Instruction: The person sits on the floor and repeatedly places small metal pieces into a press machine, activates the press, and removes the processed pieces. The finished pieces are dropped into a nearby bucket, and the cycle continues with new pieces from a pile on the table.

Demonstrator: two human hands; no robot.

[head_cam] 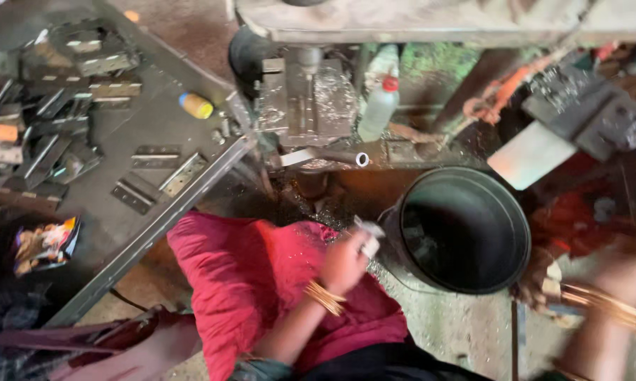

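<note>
Right, left hand (pixel 344 264) sits over the red cloth (pixel 261 275) on the lap, fingers curled tight around a small pale metal piece (pixel 368 237). The piece pokes out above the fist, just beside the rim of the black bucket (pixel 466 229); it looks flat, silvery-white and short, edges blurred, so exact shape can't be told. Gold bangles (pixel 325 297) ring that wrist.

Right hand (pixel 543 282) is low at the far side of the bucket, heavily motion-blurred. It seems to be at a small pale bit near the rim, but whether the fingers are closed or loose can't be told. Bangles on that wrist too.

Bucket is round, dark inside, standing on the gritty floor between both hands.

Up ahead: drill press table (pixel 307 99) covered in shiny swarf, a clear squeeze bottle with red cap (pixel 378 106) beside it, a short metal tube (pixel 349 158) lying in front. Left side: dark workbench (pixel 155 127) strewn with metal hinges (pixel 159 180) and a yellow-capped bottle (pixel 196 106).
</note>
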